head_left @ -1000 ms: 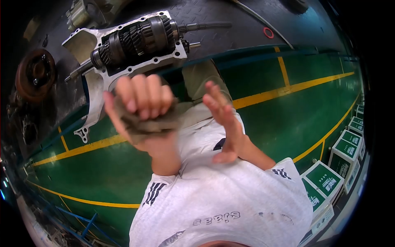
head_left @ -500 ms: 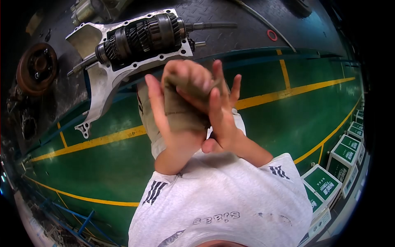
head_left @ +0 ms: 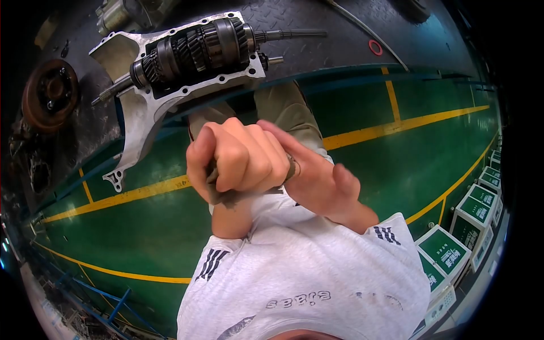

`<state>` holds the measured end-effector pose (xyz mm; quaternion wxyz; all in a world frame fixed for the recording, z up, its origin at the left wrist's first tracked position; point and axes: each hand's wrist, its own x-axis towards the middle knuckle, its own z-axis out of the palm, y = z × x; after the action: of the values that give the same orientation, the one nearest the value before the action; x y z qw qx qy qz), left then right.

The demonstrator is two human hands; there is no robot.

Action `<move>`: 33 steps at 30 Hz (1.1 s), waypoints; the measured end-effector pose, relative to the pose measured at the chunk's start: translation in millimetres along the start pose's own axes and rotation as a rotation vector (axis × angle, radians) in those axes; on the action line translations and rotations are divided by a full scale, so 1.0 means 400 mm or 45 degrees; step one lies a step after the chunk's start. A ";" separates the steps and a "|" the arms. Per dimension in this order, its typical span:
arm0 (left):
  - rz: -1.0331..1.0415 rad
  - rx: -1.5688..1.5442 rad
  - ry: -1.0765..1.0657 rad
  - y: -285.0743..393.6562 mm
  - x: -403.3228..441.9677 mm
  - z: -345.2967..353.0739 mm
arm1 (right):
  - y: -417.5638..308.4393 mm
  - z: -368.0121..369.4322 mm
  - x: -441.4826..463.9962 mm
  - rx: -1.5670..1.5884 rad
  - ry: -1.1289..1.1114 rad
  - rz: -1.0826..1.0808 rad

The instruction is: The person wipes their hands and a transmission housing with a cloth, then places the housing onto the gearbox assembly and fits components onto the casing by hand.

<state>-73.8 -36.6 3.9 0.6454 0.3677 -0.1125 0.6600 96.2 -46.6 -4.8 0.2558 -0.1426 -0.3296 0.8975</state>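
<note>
Mech. w/shop: open gearbox (head_left: 195,50) on metal bench (head_left: 340,51).

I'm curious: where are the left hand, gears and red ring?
Left hand (head_left: 242,157): head view, middle of the fist.
Gears (head_left: 194,50): head view, middle of the toothed row.
Red ring (head_left: 370,46): head view, left part of its rim.

Olive-brown cloth (head_left: 229,197) nearer us than the silver-grey housing (head_left: 139,116)
Also nearer, we see green floor (head_left: 368,175) with yellow lines (head_left: 396,126) and a white shirt (head_left: 306,260) with black sleeve stripes (head_left: 211,264); left of the housing, a rust-brown disc (head_left: 51,93); right, a red ring (head_left: 370,46).
</note>
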 end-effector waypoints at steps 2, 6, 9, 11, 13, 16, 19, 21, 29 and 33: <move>0.051 -0.034 -0.010 -0.001 -0.004 0.004 | 0.003 -0.014 -0.005 0.108 -0.074 0.048; 0.302 -0.290 0.689 0.007 -0.007 -0.013 | 0.014 -0.036 0.003 -0.570 0.134 -0.465; 0.167 -0.232 0.896 -0.010 -0.014 0.010 | -0.009 -0.042 0.011 -1.645 0.266 -0.925; 0.011 -0.145 0.991 -0.024 -0.031 0.031 | -0.022 -0.024 0.020 -1.983 0.315 -1.007; -0.072 -0.099 1.037 -0.037 -0.014 0.059 | -0.030 0.005 0.043 -2.139 0.391 -0.929; -0.001 -0.333 0.928 -0.056 -0.002 0.071 | -0.011 -0.025 0.086 -2.151 0.513 -0.915; 0.106 0.065 0.808 -0.070 0.003 0.050 | 0.008 -0.026 0.071 -2.091 0.435 -0.844; 0.124 0.154 0.844 -0.074 0.010 0.046 | -0.009 -0.042 0.055 -2.086 0.307 -0.814; 0.117 0.330 0.659 -0.106 0.028 0.047 | -0.059 -0.040 0.105 -1.498 0.253 -1.011; 0.112 1.616 0.243 -0.151 0.029 -0.006 | -0.045 -0.020 0.114 -0.866 0.221 -0.753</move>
<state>-17.2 -17.7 -10.3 0.2818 0.6129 0.3428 0.6538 68.3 -5.4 -2.8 0.4663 -0.1928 -0.6094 0.6116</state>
